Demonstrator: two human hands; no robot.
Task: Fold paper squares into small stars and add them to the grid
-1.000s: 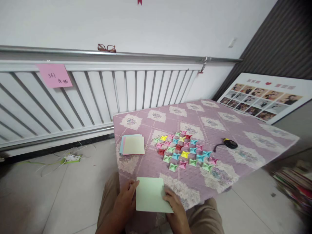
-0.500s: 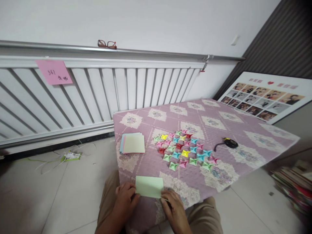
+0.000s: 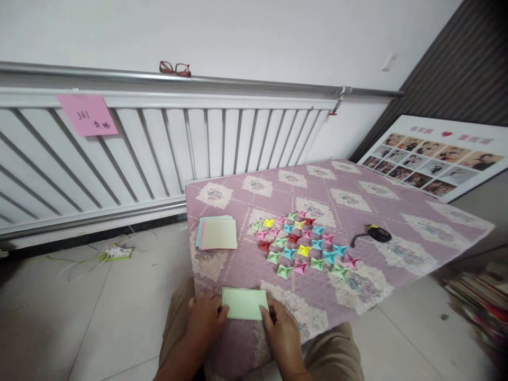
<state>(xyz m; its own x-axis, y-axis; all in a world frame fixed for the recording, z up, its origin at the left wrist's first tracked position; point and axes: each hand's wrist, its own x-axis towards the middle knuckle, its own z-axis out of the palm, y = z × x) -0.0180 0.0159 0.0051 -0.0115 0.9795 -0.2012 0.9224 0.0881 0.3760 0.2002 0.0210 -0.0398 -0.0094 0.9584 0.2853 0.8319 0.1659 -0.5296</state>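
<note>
white wall (image 3: 257,37), slatted radiator (image 3: 231,140), pale tiled floor (image 3: 130,301), cloth-covered table (image 3: 278,198)

Green sheet (image 3: 245,304): smooth, matt paper
Folded pieces (image 3: 304,251): matt, creased paper
Tablecloth (image 3: 246,211): matt, textured cloth
Pipe (image 3: 238,82): shiny, smooth metal
Radiator (image 3: 198,143): smooth, painted-looking
Floor (image 3: 130,301): smooth, faintly glossy tile

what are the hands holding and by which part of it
A light green paper: the left hand has it by its left edge, the right hand by its right edge.
</note>
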